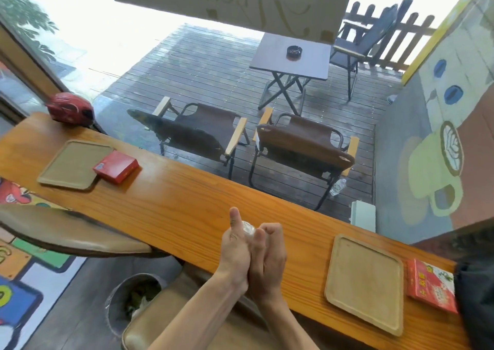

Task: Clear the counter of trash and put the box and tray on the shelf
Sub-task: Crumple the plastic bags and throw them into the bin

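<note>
Currently, the left hand [235, 245] and right hand [268, 253] are pressed together above the tabletop [187, 197], both clamped around a crumpled clear wrapper [249, 229] that shows between the thumbs. Judged from this, trash collection is under way; disposal is not yet done. A bin [131, 299] stands on the floor, below and left of the hands. Left to do: the tray [365, 282] just right of the hands and the box [431, 285] beyond it are not yet shelved. A second tray [69, 165] and second box [116, 166] lie far left, touching. No shelf is visible. A stool [213, 328] sits under the forearms, near the path to the bin.
</note>
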